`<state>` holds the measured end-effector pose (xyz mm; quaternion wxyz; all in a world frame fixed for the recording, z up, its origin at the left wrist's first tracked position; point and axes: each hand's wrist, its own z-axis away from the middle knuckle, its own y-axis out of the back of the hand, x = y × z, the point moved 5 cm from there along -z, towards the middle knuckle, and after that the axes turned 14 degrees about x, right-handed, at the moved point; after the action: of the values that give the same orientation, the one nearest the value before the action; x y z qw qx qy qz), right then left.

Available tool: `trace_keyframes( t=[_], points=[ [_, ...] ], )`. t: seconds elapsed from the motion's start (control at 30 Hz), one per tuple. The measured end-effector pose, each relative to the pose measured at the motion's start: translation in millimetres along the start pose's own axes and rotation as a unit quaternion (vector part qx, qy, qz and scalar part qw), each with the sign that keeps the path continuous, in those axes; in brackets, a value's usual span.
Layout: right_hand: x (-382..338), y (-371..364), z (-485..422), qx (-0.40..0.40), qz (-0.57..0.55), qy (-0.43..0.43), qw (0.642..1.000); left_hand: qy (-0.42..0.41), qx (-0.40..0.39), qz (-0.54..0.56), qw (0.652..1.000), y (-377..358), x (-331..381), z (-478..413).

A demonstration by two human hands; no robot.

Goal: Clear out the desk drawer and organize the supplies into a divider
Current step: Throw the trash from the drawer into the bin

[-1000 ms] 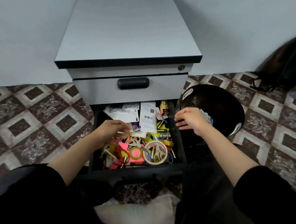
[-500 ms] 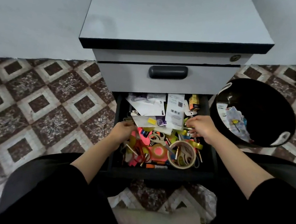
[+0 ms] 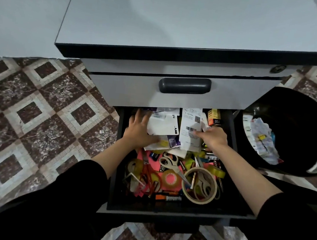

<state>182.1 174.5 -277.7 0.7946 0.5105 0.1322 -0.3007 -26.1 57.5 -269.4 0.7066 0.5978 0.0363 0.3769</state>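
Note:
The lower drawer [image 3: 163, 211] of a grey cabinet stands pulled out, full of mixed supplies. White papers and packets [image 3: 164, 126] lie at its back. My left hand [image 3: 139, 130] rests flat on their left side, fingers spread. My right hand [image 3: 213, 138] is curled, its fingertips pinching the right edge of a white barcode slip [image 3: 190, 127]. Toward the front lie scissors [image 3: 168, 163], a wide masking tape roll [image 3: 198, 201], a clear tape roll [image 3: 171, 178], pink sticky notes, pens and an orange battery [image 3: 168, 197]. No divider is in view.
A black round bin [image 3: 300, 119] holding paper scraps [image 3: 261, 138] stands right of the drawer. The shut upper drawer with its dark handle [image 3: 184, 85] overhangs the back of the open one. A small yellow box [image 3: 213, 117] sits at the back right. Patterned tile floor surrounds the cabinet.
Both hands moved back toward the rear of the drawer onto the papers; the left hand spread flat, the right went from the small items to the barcode slip. The camera leaned in closer.

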Motion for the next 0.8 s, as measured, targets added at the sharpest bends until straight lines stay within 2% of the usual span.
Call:
trace_keyframes(
  t=[0.07,0.2,0.47,0.63,0.8],
  points=[
    [2.0,-5.7,-2.3,-0.006,0.002,-0.014,1.0,-0.031,-0.034,-0.045,0.998,-6.0,0.1,-0.6],
    [2.5,-11.2,-2.2,-0.006,0.016,-0.018,1.0,-0.06,-0.082,-0.066,0.993,-15.6,-2.0,-3.4],
    [5.0,-17.0,-4.0,0.002,-0.014,-0.035,0.999,-0.125,-0.005,-0.118,0.985,-11.6,3.5,-4.8],
    [7.6,-15.8,-5.5,-0.01,-0.024,-0.045,0.999,-0.192,-0.012,-0.227,0.955,-17.7,14.9,-3.0],
    [10.8,-16.1,-6.2,-0.013,-0.032,-0.04,0.999,-0.209,-0.016,-0.303,0.93,-31.2,16.8,-3.6]
  ],
)
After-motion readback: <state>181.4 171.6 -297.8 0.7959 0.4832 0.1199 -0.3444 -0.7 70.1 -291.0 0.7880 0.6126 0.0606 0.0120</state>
